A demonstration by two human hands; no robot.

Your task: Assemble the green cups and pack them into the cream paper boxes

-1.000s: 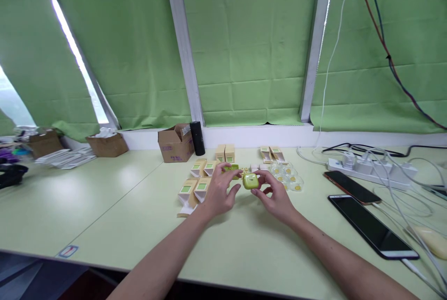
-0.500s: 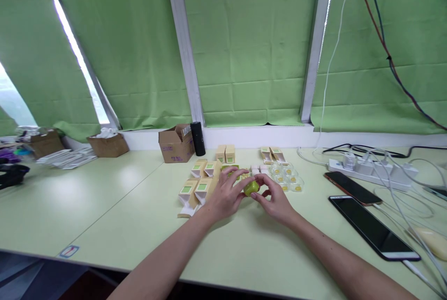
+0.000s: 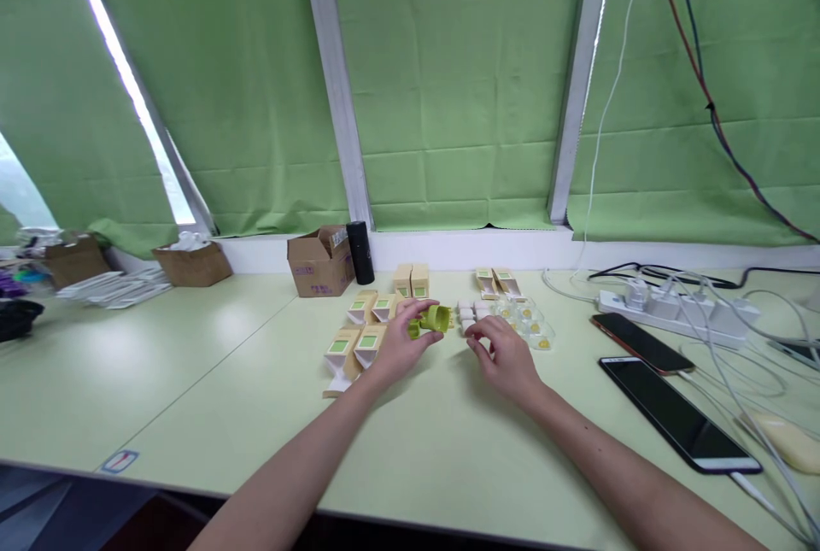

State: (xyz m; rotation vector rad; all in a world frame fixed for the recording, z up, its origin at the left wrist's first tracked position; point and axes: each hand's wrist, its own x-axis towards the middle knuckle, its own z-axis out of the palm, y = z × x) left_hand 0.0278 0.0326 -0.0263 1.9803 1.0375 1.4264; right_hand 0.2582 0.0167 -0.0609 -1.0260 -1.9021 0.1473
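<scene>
My left hand (image 3: 398,348) grips a small green case (image 3: 436,318) at its fingertips, lifted just above the table. Another green piece (image 3: 414,329) sits just left of it, partly hidden by my fingers. My right hand (image 3: 503,353) hovers a little to the right with its fingers curled and nothing visible in them. Open tan and white small boxes (image 3: 359,337) lie left of my hands. Clear plastic trays with yellow pieces (image 3: 530,322) lie to the right, beside a few small white blocks (image 3: 467,312).
A pale green table (image 3: 192,380) carries a cardboard box (image 3: 319,260) and a black cylinder (image 3: 360,252) by the window. Two phones (image 3: 679,414) lie to the right, with a power strip (image 3: 679,307) and tangled cables. More boxes (image 3: 189,263) stand far left.
The green case passed from my right hand to my left hand and moved left. My right hand let go and drew back slightly.
</scene>
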